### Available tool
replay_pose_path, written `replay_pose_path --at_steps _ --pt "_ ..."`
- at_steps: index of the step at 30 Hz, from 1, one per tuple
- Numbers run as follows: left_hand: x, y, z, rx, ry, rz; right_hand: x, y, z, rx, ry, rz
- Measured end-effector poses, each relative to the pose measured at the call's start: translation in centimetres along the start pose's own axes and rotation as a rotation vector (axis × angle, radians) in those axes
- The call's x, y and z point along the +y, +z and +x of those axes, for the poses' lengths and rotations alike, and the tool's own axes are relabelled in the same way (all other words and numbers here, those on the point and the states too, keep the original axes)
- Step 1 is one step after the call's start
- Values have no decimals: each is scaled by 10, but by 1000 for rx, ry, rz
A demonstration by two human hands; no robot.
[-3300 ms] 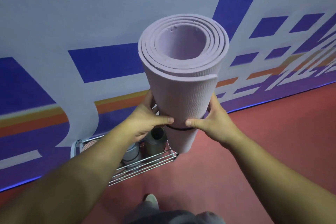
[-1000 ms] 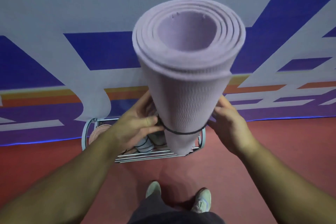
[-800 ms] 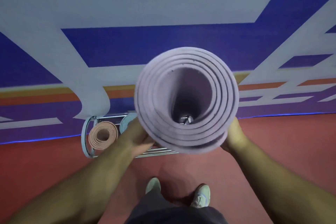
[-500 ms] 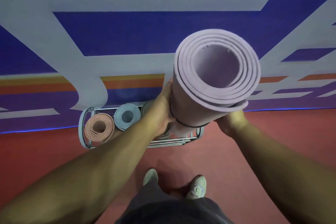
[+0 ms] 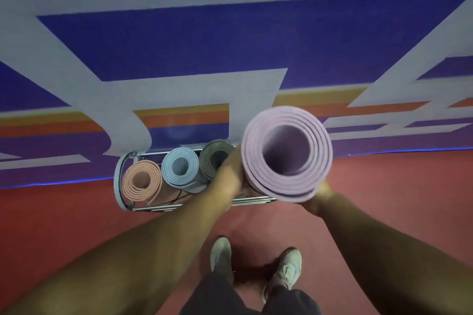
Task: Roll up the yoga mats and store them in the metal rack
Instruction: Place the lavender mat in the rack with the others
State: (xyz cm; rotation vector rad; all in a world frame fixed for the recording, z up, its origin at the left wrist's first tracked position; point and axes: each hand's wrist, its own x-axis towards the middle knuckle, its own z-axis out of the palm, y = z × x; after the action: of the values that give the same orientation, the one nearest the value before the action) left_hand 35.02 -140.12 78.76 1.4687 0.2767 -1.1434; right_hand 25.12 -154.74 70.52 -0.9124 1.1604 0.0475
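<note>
Lilac yoga mat [image 5: 286,158] | upright, now lowered over right end of metal rack [image 5: 120,181], beside grey mat [image 5: 215,158] | left hand [image 5: 230,174], right hand [image 5: 320,194] grasping its sides | was higher, left of slot; release pending.

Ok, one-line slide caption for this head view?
Both hands, left hand and right hand, hold the rolled lilac yoga mat upright over the metal rack beside three stored mats.
</note>
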Motion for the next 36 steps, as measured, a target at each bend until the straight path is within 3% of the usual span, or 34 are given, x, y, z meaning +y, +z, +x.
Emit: replay_pose_path --at_steps 4,7,14,17,20,22,25,28,32,36 --pt "-4 -15 16 132 64 -189 -17 18 -14 -71 -128 11" --pt "-2 -6 15 143 84 -170 -29 25 -40 -192 -160 45" --pt "14 15 12 153 235 6 -54 8 -35 -226 -214 37" --pt "-1 14 31 145 185 129 -57 -4 -17 -262 -120 -97" --pt "-29 -2 52 140 170 332 -41 -11 3 -34 -103 -285" --pt "-48 -14 57 119 63 271 -26 -12 9 95 -170 -203" --pt "-71 -24 59 92 -126 99 -4 -1 6 -22 -256 -150" --pt "-80 -25 68 82 -26 204 19 9 13 -4 -459 -441" --pt "-80 -34 86 170 274 394 15 30 32 108 -510 -650" --pt "-72 -41 109 255 353 413 1 51 52 115 -537 -754"
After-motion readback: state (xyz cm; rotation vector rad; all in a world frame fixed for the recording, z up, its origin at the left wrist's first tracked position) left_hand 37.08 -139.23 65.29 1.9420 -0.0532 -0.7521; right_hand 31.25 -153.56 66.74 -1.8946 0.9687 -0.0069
